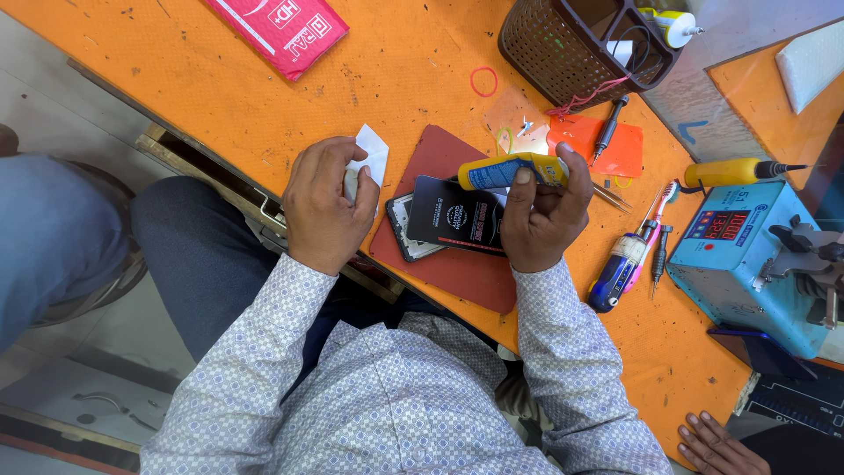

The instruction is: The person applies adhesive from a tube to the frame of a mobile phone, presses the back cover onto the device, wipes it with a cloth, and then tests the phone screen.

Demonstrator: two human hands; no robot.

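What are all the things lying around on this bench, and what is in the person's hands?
Table: one, orange, under everything.
Mat: one, dark red, before the person.
Phone: one, on the mat, partly under a black card.
Tube: one, yellow and blue, in the right hand.
Paper scrap: one, white, in the left hand.
Basket: one, brown, top.
Packet: one, pink, top left.
Machine: one, blue, right.
Screwdriver: one, blue, beside the machine.
Another person's hand: bottom right.
Left hand.
Right hand.
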